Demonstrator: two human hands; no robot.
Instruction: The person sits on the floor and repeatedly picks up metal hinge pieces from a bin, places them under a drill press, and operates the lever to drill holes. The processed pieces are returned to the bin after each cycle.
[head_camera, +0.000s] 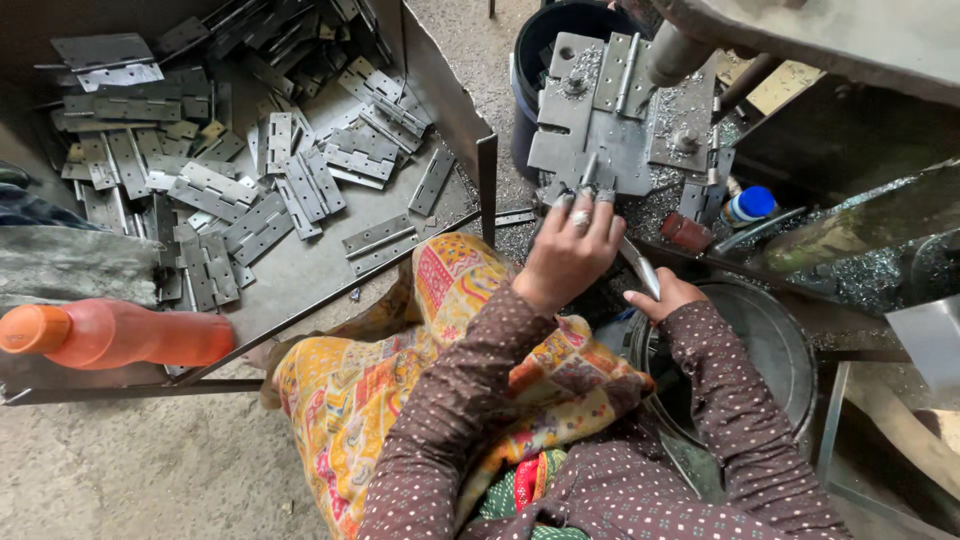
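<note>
left hand (572, 250) fingertips pinched on hinge leaf (590, 172), long axis upright, seated on drill jig plate (600, 135) straight ahead; right hand (662, 295) clenched around lever handle (640, 268), farther back

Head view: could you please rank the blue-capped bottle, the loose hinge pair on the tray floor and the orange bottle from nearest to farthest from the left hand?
From the left hand:
1. Blue-capped bottle, right, beside the jig.
2. Loose hinge pair, left, on the tray floor.
3. Orange bottle, far left.
</note>
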